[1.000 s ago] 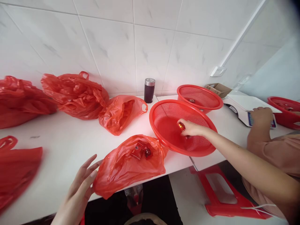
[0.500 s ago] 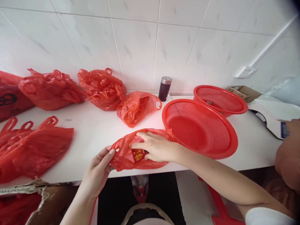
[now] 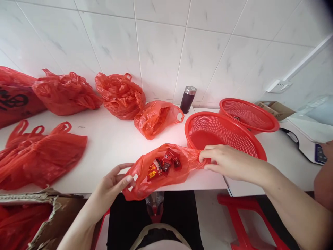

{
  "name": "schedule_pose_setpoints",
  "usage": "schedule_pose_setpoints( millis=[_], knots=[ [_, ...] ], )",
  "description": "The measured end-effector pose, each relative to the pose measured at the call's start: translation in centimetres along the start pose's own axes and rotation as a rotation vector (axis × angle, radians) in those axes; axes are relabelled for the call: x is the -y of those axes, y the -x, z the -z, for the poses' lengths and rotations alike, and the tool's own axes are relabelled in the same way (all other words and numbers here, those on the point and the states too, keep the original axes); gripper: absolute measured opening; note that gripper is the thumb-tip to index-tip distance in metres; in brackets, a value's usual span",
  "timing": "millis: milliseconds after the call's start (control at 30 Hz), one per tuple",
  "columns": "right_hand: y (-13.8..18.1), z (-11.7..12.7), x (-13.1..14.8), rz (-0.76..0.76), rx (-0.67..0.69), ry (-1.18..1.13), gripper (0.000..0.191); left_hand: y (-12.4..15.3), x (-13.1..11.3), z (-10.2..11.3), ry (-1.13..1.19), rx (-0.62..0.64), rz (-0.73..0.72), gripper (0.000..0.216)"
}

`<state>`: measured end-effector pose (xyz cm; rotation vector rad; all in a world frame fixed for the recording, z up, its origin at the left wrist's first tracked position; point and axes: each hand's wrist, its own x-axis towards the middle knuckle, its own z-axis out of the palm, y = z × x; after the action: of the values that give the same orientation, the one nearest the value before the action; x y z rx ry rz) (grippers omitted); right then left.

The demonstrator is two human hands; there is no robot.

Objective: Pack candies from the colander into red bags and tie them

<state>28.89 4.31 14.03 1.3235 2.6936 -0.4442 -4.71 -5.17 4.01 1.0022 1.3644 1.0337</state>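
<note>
White worktop along the tiled wall. Flat stack of red bags on its left part, stuffed red bags in a row at the back. Red mesh colander right of centre, second colander just behind it. Thin red bag lies at the front edge of the worktop, stretched between both hands, its right end just at the near colander's rim. Left hand: grip pinching the bag's left end, thumb on top. Right hand: grip pressed together on the bag's right end. Wrapped candies show through the film (several, count unclear). Dark flask upright at the wall, apart from everything.
</note>
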Motion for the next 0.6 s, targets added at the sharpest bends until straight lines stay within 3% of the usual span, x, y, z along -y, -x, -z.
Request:
schedule_pose_setpoints(
  millis=[67,100,167,233,267,333,400,500,600],
  knots=[
    [0.4,1.4,-0.5,0.020,-0.048,-0.030,0.020,0.2,-0.6,0.3,-0.078,0.101,0.023,0.035],
    [0.5,2.1,-0.6,0.028,-0.119,-0.049,0.020,0.4,-1.2,0.7,-0.118,0.088,0.009,0.028],
    [0.6,3.3,-0.4,0.010,-0.365,-0.106,0.017,0.6,-2.8,1.6,-0.108,-0.131,-0.113,0.023],
    [0.3,3.9,0.4,-0.013,-0.626,-0.182,0.017,0.7,-4.9,2.4,0.088,-0.413,-0.328,0.026],
    [0.0,4.0,0.8,0.003,-0.688,-0.214,0.017,0.7,-5.9,2.6,0.202,-0.499,-0.423,0.028],
    [-0.5,4.0,1.6,0.066,-0.689,-0.259,0.016,0.6,-7.7,2.5,0.306,-0.503,-0.515,0.031],
    [-0.9,4.1,2.0,0.082,-0.692,-0.292,0.015,0.4,-8.9,1.9,0.254,-0.426,-0.507,0.033],
    [-0.8,4.5,2.4,0.055,-0.726,-0.367,0.015,0.1,-9.6,1.2,0.241,-0.425,-0.568,0.032],
    [-0.1,5.1,2.7,0.101,-0.628,-0.455,0.015,-0.1,-10.1,1.2,-0.024,-0.458,-0.538,0.035]
  ],
)
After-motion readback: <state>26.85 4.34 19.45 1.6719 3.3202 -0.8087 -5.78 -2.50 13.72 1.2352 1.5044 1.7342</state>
